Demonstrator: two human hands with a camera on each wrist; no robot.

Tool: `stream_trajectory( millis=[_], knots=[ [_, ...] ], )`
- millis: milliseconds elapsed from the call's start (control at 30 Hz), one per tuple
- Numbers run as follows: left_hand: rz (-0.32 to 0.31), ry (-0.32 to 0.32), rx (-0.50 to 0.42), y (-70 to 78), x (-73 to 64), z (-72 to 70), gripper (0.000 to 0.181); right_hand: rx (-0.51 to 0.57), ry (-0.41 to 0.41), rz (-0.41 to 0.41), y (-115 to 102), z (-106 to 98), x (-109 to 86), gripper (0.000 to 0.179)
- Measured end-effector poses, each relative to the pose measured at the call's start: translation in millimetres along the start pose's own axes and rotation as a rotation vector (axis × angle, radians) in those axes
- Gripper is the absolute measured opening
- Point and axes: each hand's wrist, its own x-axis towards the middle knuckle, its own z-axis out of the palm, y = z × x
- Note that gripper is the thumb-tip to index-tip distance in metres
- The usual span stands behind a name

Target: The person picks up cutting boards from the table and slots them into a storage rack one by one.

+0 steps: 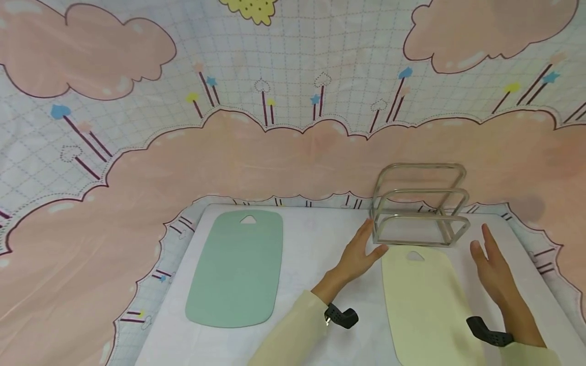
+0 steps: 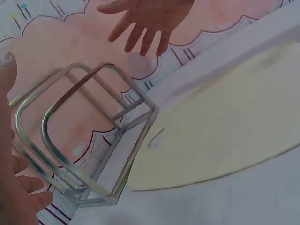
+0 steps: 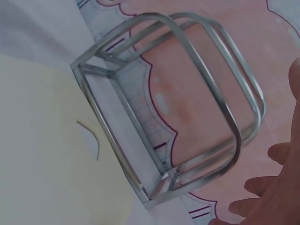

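A metal rack (image 1: 421, 217) of three bent-tube loops stands at the back right of the white table. My left hand (image 1: 354, 256) is beside its left end, fingers extended and thumb apart, holding nothing. Off the rack's right end, my right hand (image 1: 496, 269) is held with straight fingers and an empty palm. In the left wrist view, the rack (image 2: 93, 136) stands between the left fingers (image 2: 33, 192) and the spread right hand (image 2: 154, 18). A pale yellow cutting board (image 1: 426, 305) lies flat just in front of the rack, between both forearms.
A green cutting board (image 1: 238, 269) with a triangular hole lies flat on the left of the white table (image 1: 316, 239). Behind the table hangs a patterned cloth (image 1: 293, 157) with clouds. Black straps with camera mounts (image 1: 343, 316) sit on both wrists.
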Motion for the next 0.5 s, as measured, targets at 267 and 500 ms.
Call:
stream_trajectory(
  millis=[267, 500],
  knots=[
    [-0.02, -0.058, -0.011, 11.7, 12.4, 5.4, 0.068, 0.099, -0.053, 0.01, -1, 3, 12.3, 0.063],
    [-0.037, -0.093, 0.015, 13.0, 18.0, 7.8, 0.069, 0.119, -0.068, 0.053, 1, 5, 23.0, 0.062]
  ],
)
